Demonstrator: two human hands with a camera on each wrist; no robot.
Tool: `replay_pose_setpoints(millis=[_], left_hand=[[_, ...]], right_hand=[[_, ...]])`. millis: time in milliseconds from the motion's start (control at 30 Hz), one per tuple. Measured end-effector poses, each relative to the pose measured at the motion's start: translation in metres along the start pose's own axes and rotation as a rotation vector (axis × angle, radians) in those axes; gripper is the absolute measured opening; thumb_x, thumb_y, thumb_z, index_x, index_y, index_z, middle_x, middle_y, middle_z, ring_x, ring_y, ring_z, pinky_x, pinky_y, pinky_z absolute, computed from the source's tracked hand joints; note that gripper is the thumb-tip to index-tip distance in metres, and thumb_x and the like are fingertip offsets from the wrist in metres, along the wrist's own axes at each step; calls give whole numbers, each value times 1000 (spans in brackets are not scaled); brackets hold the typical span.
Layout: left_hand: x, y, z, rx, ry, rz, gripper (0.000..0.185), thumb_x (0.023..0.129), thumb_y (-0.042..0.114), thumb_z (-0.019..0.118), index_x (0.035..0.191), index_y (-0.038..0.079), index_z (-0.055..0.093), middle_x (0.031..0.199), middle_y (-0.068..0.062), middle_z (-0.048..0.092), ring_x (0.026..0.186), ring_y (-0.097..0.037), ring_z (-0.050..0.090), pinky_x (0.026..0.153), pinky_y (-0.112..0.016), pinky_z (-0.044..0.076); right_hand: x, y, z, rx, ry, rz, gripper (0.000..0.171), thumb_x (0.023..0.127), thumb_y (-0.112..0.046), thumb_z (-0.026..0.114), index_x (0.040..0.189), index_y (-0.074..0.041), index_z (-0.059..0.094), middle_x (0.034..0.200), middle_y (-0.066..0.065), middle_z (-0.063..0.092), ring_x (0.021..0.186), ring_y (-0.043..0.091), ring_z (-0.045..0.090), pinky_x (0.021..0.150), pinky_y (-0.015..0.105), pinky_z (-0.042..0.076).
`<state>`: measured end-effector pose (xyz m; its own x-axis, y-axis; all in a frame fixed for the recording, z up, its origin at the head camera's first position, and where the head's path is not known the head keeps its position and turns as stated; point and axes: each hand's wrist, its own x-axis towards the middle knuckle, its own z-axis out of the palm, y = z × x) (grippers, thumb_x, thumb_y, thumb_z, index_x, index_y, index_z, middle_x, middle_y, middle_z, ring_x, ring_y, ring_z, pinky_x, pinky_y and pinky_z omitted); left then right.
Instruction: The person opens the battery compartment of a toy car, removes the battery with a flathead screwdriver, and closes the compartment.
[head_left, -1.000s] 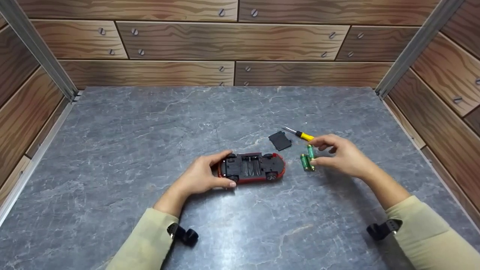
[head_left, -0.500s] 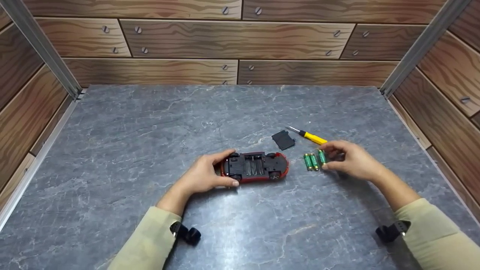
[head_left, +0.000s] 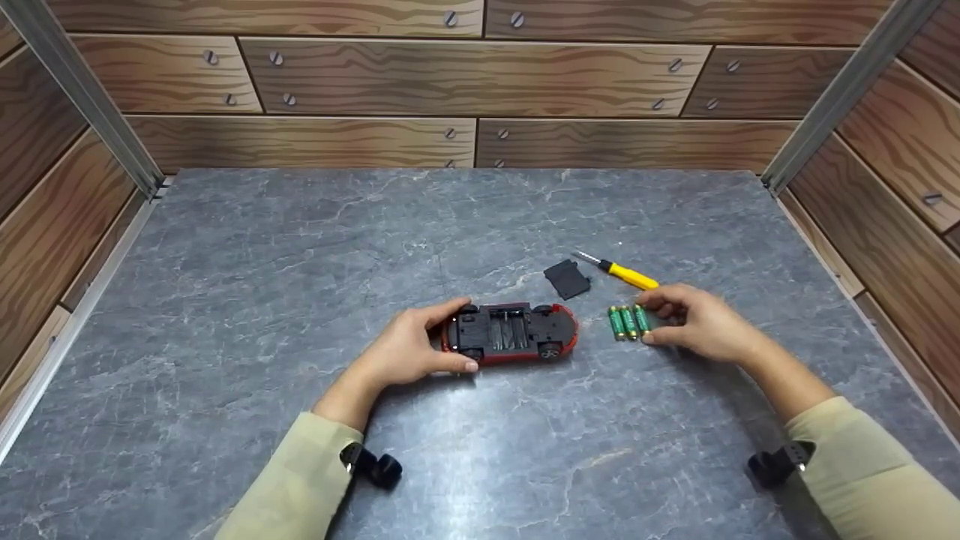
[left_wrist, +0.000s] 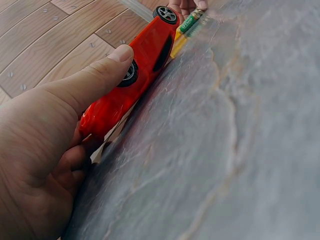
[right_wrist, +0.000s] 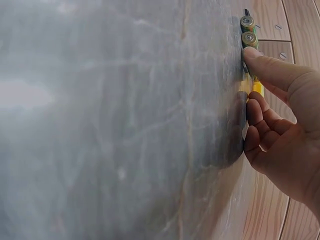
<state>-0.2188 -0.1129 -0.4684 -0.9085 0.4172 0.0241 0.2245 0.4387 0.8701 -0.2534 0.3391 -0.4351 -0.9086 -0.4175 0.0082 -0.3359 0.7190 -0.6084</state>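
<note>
Head view: left hand [head_left: 409, 352] clasped the rear of an upturned red toy car [head_left: 512, 333], battery bay open. Right hand [head_left: 697, 322] pinched the rightmost of three green batteries [head_left: 628, 322] lying on the counter [head_left: 300, 262], long axes pointing away, just left of its fingers. Black cover [head_left: 567, 279] and yellow screwdriver [head_left: 622, 273] lay just beyond.

Left wrist view: thumb lay along the car [left_wrist: 137, 70]; curled fingers partly hidden.

Right wrist view: fingertip met the battery ends [right_wrist: 247, 30]; screwdriver mostly hidden.

glossy red plastic toy car [head_left: 512, 333], smooth grey marbled tabletop [head_left: 300, 285], wood-grain printed walls [head_left: 465, 75]
</note>
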Motion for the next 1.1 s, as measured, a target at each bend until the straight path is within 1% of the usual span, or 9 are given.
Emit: replay_pose_setpoints(millis=[267, 400, 533, 767, 933, 1100], left_hand=[[1, -1, 1, 1, -3, -12, 101, 72, 38, 99, 160, 23, 51, 151, -8, 61, 127, -24, 62, 120, -47, 38], [1, -1, 1, 1, -6, -14, 102, 72, 39, 99, 160, 23, 50, 152, -7, 60, 127, -24, 62, 119, -47, 39], [0, -1, 0, 6, -7, -19, 103, 72, 39, 99, 160, 24, 50, 152, -7, 61, 124, -23, 63, 118, -47, 40], [0, -1, 1, 1, 0, 10, 100, 72, 38, 99, 159, 21, 52, 148, -8, 63, 126, -24, 62, 119, -48, 40], [1, -1, 1, 12, -4, -3, 101, 72, 40, 99, 160, 24, 51, 148, -7, 64, 122, -22, 64, 117, -47, 41], [0, -1, 0, 21, 1, -17, 102, 71, 40, 99, 160, 26, 51, 148, -7, 63, 121, -22, 64, 118, -47, 41]], right_hand=[[-1, 0, 1, -21, 0, -4, 52, 85, -17, 91, 132, -5, 70, 111, 9, 69, 99, 24, 61, 85, 31, 51], [-2, -1, -1, -19, -16, 9, 57, 86, -21, 91, 136, -6, 68, 115, 9, 69, 102, 25, 61, 88, 32, 50], [-2, -2, -3, -11, -31, 12, 60, 86, -23, 91, 138, -7, 67, 117, 9, 69, 103, 25, 61, 89, 31, 51], [-3, -3, -5, 8, -47, 22, 61, 87, -23, 90, 141, -6, 65, 120, 11, 69, 103, 25, 62, 86, 31, 52], [-1, -8, -8, 41, -23, 17, 62, 88, -19, 90, 141, -2, 64, 123, 16, 71, 105, 29, 66, 89, 33, 55], [7, -20, -10, 21, 19, 28, 61, 90, -21, 88, 144, -6, 63, 129, 17, 70, 109, 31, 68, 91, 39, 55]])
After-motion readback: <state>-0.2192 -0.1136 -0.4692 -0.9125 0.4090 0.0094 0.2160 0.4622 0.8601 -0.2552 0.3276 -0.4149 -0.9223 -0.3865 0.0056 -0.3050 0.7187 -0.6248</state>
